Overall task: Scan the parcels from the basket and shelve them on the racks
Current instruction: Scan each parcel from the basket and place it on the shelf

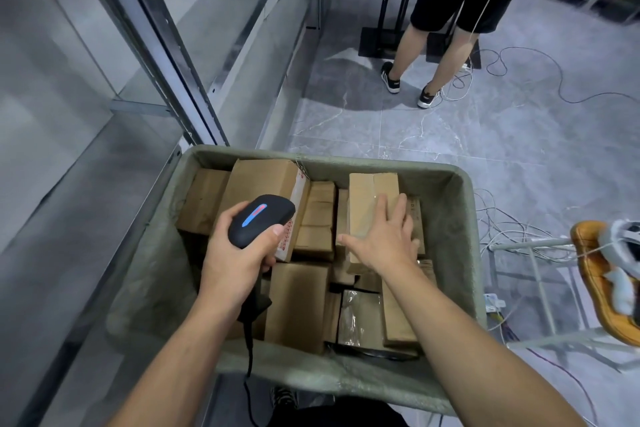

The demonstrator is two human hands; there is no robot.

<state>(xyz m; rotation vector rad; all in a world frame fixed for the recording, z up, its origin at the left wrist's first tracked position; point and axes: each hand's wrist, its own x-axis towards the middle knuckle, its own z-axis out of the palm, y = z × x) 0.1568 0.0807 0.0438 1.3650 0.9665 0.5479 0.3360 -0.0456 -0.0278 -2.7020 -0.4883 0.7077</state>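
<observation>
Many brown parcels fill the basket, left hand gripping a scanner, right hand spread flat on one.

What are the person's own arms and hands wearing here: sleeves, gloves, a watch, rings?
Nothing shows on them. The left hand and right hand are ungloved, and no rings show on the fingers in view. The left forearm and right forearm are bare down to the bottom edge of the picture, with no sleeve, watch or band on either wrist.
</observation>
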